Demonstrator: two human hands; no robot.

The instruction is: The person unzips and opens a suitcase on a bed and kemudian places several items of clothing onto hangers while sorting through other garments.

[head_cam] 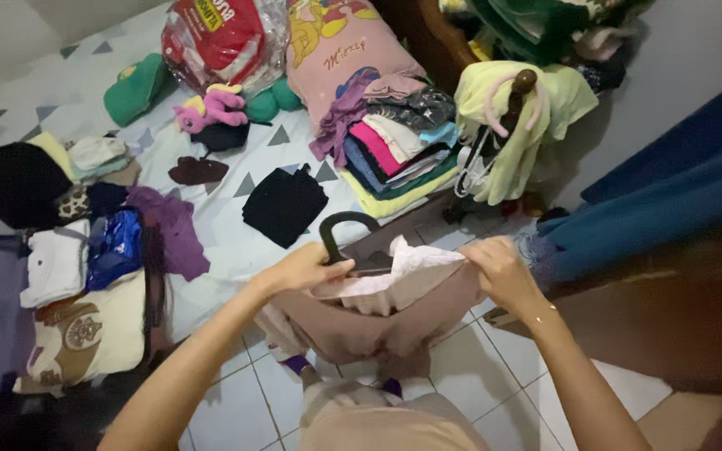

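My left hand grips one shoulder of a taupe-brown garment with a pale pink lining, right beside the black hook of a hanger that sits inside it. At the other shoulder, my right hand pinches the same garment. The cloth hangs down between my hands over the white floor tiles. Most of the hanger is hidden under the fabric.
A mattress with a triangle-pattern sheet holds a folded black garment, a stack of folded clothes, a pink pillow, a plush toy and piles at the left. A wooden post draped in yellow cloth stands ahead; blue fabric hangs right.
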